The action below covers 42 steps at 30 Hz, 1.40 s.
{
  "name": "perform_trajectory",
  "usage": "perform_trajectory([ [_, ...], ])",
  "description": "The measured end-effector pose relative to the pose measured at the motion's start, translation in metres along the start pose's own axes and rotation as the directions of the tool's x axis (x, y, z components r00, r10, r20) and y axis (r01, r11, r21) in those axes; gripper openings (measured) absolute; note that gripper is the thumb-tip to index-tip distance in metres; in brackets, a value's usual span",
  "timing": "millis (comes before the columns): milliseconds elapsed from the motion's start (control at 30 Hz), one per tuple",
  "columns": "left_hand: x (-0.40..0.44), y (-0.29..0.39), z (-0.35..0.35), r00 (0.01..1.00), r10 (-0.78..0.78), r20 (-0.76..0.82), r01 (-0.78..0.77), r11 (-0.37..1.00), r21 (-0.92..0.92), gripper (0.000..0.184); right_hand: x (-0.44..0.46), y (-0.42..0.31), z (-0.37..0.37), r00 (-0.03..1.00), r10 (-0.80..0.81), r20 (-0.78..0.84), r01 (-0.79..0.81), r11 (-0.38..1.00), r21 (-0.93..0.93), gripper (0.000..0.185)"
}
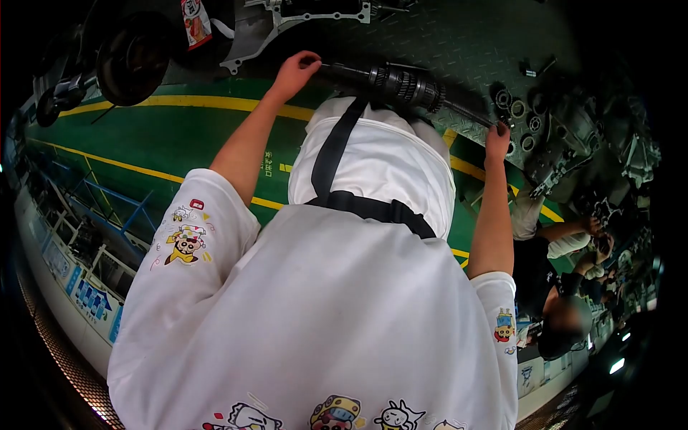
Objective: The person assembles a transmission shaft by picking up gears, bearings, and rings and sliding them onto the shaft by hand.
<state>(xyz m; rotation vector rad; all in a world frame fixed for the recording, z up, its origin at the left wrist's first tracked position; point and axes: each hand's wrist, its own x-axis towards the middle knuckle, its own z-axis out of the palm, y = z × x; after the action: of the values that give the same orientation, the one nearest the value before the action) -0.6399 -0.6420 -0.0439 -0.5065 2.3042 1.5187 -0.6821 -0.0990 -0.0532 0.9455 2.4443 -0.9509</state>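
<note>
A dark metal gear shaft (408, 84), with several gears along its middle, lies crosswise in front of my body at the near edge of the metal bench. Its thin left end is between the closed fingers of my left hand (296, 73). At the other end, lower to the right, my right hand (497, 140) is closed around the tip of the shaft. The exact finger contact is small and dim on both sides. Metal rings and bearings (517, 109) lie just beyond my right hand.
The bench (459, 46) has a patterned metal top. A metal housing (261, 36) and a red-and-white packet (195, 23) are at the upper left, near a dark round part (132, 57). More castings (573, 140) stand at right, where another person (548, 265) works.
</note>
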Motion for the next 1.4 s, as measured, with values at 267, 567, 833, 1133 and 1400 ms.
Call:
perform_trajectory([
  [267,0.000,0.008,-0.006,0.954,-0.299,0.019,0.298,0.938,-0.174,0.032,-0.013,-0.013,-0.015,0.926,0.330,0.184,-0.378,0.817,0.436,0.041],
  [567,0.002,0.012,-0.010,0.933,-0.339,0.119,0.354,0.923,-0.150,0.031,-0.012,-0.029,-0.013,0.879,0.399,0.263,-0.475,0.683,0.555,0.037],
  [833,0.001,0.006,-0.007,0.914,-0.372,0.165,0.397,0.904,-0.160,0.030,0.004,-0.008,-0.013,0.847,0.405,0.344,-0.525,0.545,0.654,0.032],
  [1133,0.006,0.004,-0.004,0.918,-0.359,0.166,0.386,0.905,-0.180,0.031,0.008,0.000,-0.012,0.824,0.457,0.335,-0.554,0.525,0.646,0.028],
  [1400,0.013,0.002,-0.002,0.905,-0.381,0.191,0.414,0.893,-0.179,0.029,0.007,-0.001,-0.012,0.830,0.453,0.327,-0.546,0.537,0.643,0.031],
])
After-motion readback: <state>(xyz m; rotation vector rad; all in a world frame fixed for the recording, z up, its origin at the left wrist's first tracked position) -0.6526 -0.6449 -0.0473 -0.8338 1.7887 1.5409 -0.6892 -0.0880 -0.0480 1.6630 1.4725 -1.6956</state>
